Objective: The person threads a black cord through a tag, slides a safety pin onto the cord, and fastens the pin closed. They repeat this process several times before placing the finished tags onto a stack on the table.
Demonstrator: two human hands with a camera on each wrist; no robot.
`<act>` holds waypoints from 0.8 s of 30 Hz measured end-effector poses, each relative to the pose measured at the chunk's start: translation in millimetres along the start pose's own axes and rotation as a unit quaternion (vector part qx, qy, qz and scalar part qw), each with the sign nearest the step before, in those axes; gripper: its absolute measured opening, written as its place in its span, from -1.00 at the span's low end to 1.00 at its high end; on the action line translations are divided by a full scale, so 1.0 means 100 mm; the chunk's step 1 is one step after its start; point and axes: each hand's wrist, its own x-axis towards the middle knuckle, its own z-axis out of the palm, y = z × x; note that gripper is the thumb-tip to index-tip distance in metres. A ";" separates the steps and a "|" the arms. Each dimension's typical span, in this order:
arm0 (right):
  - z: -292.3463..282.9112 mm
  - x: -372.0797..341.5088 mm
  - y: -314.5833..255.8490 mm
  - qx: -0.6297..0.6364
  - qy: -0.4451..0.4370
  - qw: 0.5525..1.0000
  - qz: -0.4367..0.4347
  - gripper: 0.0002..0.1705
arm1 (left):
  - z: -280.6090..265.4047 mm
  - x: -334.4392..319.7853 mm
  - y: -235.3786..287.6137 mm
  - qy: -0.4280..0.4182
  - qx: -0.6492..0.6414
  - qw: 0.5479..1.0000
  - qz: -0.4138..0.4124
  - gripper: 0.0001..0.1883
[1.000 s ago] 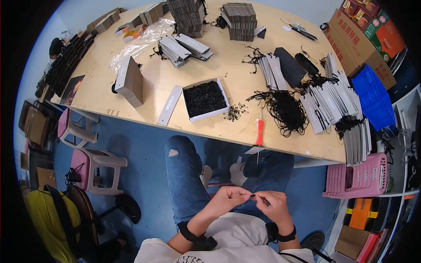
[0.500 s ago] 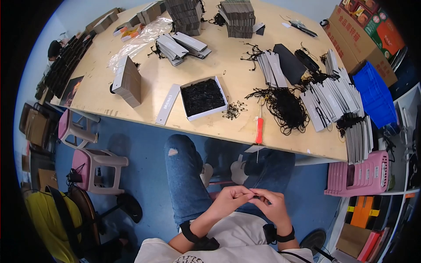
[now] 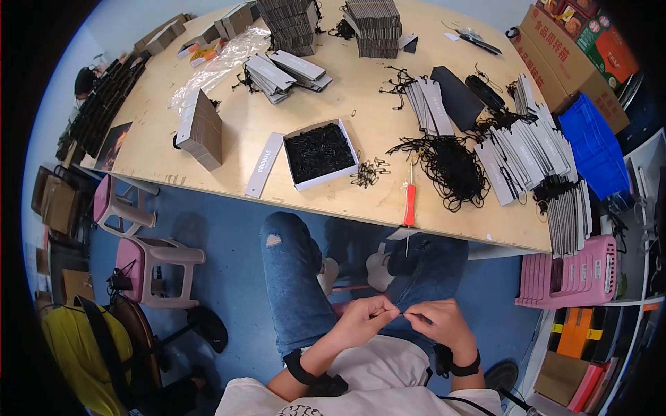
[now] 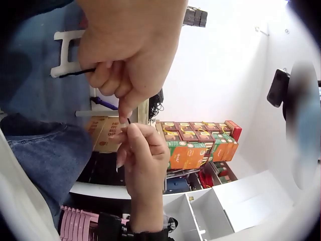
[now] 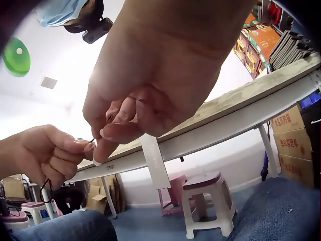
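Observation:
Over the lap, my left hand point(image 3: 362, 323) and right hand point(image 3: 447, 324) meet fingertip to fingertip. Between them runs a thin black cord point(image 5: 92, 141), pinched by thumb and index finger on both sides. A loop of the same cord hangs below the left hand point(image 5: 47, 153) in the right wrist view. In the left wrist view a stretch of black cord point(image 4: 77, 73) comes out beneath the left hand's curled fingers. The fingertips cover whatever part is being worked. Nearest on the table lie a red-handled tool point(image 3: 410, 206) and a tangle of black cords point(image 3: 454, 173).
A white box point(image 3: 325, 182) of small black pins stands near the table's front edge, with loose pins point(image 3: 370, 173) beside it. A grey tag point(image 3: 263, 165) lies at its left. Corded tag bundles point(image 3: 524, 158) cover the right side. Pink stools point(image 3: 158, 267) stand left.
The right hand has shifted right and drawn slightly away from the left, and the thin cord now shows between the fingertips. The left hand has barely moved.

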 end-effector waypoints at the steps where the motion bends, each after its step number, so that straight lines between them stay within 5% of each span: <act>1: -0.02 0.00 0.00 0.008 -0.020 1.000 0.012 -0.90 | -0.01 0.00 0.00 -0.012 -0.003 1.000 0.001 -0.88; 8: -0.05 -0.05 0.04 0.060 -0.056 0.996 0.017 -0.89 | -0.12 0.00 -0.04 -0.067 -0.023 0.997 0.016 -0.88; 10: -0.03 -0.09 0.03 0.149 -0.100 0.977 0.117 -0.88 | -0.14 0.02 -0.02 -0.082 -0.014 0.996 0.043 -0.88; 14: 0.02 -0.10 0.03 0.224 -0.098 0.957 0.153 -0.88 | -0.17 0.06 0.01 -0.090 0.030 0.994 0.049 -0.89; 24: -0.04 -0.16 0.10 0.223 0.027 0.956 0.190 -0.93 | -0.29 0.08 0.16 -0.043 0.069 0.993 0.087 -0.81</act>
